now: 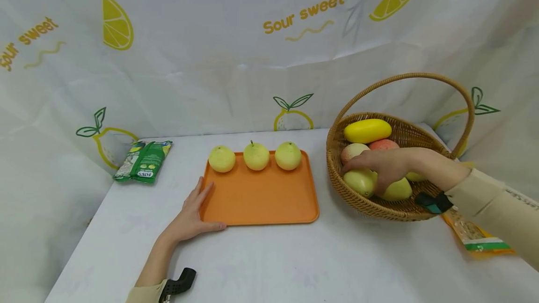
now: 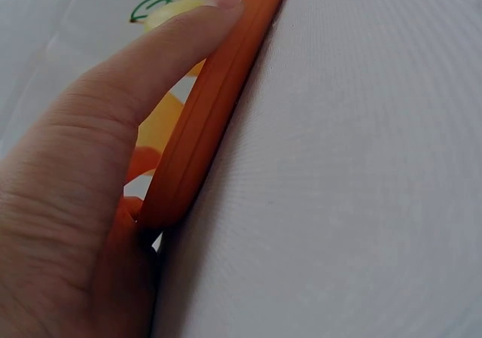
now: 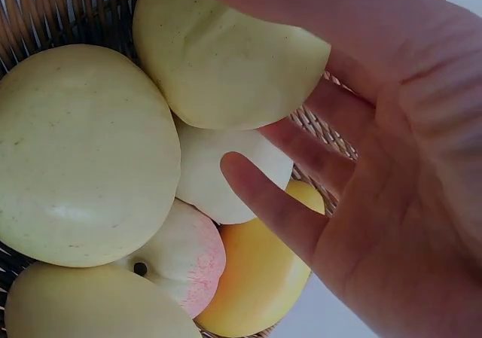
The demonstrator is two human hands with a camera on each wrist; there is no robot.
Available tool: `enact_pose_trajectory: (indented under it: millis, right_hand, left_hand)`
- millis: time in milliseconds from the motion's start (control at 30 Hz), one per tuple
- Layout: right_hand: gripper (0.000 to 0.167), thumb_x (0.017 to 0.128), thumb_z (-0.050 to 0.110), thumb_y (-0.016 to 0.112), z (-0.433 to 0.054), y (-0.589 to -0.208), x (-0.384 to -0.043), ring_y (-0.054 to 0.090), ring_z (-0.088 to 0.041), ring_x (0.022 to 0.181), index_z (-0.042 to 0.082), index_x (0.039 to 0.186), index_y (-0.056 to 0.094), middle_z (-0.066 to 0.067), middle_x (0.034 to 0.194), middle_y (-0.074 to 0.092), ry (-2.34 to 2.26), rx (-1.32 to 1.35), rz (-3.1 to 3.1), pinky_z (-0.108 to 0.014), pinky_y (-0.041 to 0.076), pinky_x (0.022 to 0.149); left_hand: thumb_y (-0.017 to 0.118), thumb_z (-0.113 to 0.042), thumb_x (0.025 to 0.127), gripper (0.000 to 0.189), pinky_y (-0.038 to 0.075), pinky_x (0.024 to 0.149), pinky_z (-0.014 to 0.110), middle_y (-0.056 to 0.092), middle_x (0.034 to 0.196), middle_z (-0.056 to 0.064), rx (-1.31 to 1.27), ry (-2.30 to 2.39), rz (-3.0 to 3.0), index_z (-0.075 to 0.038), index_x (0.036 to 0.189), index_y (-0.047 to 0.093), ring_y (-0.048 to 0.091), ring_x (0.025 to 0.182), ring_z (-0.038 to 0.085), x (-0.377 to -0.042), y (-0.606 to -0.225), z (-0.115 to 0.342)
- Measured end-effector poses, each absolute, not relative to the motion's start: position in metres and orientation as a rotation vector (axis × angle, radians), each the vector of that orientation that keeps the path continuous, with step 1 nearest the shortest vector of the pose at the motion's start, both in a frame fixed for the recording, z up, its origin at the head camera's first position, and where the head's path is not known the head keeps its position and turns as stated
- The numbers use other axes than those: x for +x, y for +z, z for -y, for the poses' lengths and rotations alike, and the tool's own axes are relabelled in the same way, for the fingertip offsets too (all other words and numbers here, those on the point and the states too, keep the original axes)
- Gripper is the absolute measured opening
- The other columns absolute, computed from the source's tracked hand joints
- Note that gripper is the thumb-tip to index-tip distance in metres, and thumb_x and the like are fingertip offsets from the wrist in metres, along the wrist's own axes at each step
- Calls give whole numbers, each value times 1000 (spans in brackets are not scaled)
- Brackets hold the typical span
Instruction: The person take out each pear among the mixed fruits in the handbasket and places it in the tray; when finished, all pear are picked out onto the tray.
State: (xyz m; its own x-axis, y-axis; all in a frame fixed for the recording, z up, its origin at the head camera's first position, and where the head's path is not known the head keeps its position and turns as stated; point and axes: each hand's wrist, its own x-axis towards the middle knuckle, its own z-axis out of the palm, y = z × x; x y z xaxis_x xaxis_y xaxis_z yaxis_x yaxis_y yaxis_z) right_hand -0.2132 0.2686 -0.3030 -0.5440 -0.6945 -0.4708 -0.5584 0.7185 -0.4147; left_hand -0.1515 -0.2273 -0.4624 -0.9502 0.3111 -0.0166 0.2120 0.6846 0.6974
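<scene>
An orange tray [image 1: 261,200] lies on the table with three yellow-green pears, a left one [image 1: 222,159], a middle one [image 1: 256,156] and a right one [image 1: 288,155], along its far edge. My left hand [image 1: 189,219] is spread at the tray's near left corner, its thumb against the front rim [image 2: 199,127]. Inside the wicker basket [image 1: 358,200], my right hand [image 1: 385,165] holds a pear [image 3: 226,59] between thumb and fingers; the fingertips are partly hidden behind it. Beside that pear are another large pear [image 3: 83,157] and a pink-tinged peach [image 3: 184,255].
A yellow mango-like fruit [image 1: 367,131] and a reddish fruit [image 1: 384,144] lie farther back in the basket, under its tall handle [image 1: 414,75]. A green snack packet [image 1: 144,161] sits at the far left. An orange packet [image 1: 476,237] is partly under the right forearm.
</scene>
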Motion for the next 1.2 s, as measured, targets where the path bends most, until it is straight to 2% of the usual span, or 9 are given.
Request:
enact_pose_trajectory:
  millis: [267,433,700,867,1000,1200]
  right_hand:
    - [75,68,14,84,-269,-312,-218,39,-30,118,22,135,52,0,133,50,-207,-1002,-2317,-48,41,90]
    - [72,67,13,84,-268,-314,-219,37,-31,118,20,132,54,1,130,51,-194,-1048,-2331,-50,38,92]
    - [69,66,23,87,-266,-310,-219,44,-23,109,20,127,55,10,120,54,-170,-1130,-2380,-43,41,87]
    - [64,68,26,85,-267,-302,-216,49,-15,100,20,125,56,13,114,53,-186,-1152,-2426,-38,42,84]
    - [68,70,26,84,-270,-295,-212,49,-10,97,17,130,53,12,116,53,-280,-1120,-2454,-33,43,84]
    - [68,76,40,83,-279,-286,-204,53,-12,101,24,134,51,6,129,53,-437,-1015,-2485,-31,47,84]
  left_hand:
    - [83,-52,71,110,14,105,72,-6,163,13,432,1115,-2756,-17,157,23,2,144,46,-151,-463,225]
    - [83,-53,71,110,14,105,72,-6,163,12,420,1113,-2751,-18,157,23,1,144,45,-150,-464,225]
    - [82,-55,71,110,13,106,72,-7,163,10,416,1110,-2755,-19,157,23,1,145,45,-151,-463,228]
    - [82,-53,71,108,14,105,72,-6,163,10,418,1099,-2762,-19,156,25,1,144,46,-151,-462,228]
    - [82,-52,72,107,14,105,73,-6,163,12,424,1089,-2768,-19,156,25,2,144,46,-151,-462,228]
    - [82,-51,72,107,13,105,73,-6,163,13,441,1085,-2768,-17,156,26,2,144,47,-151,-461,227]
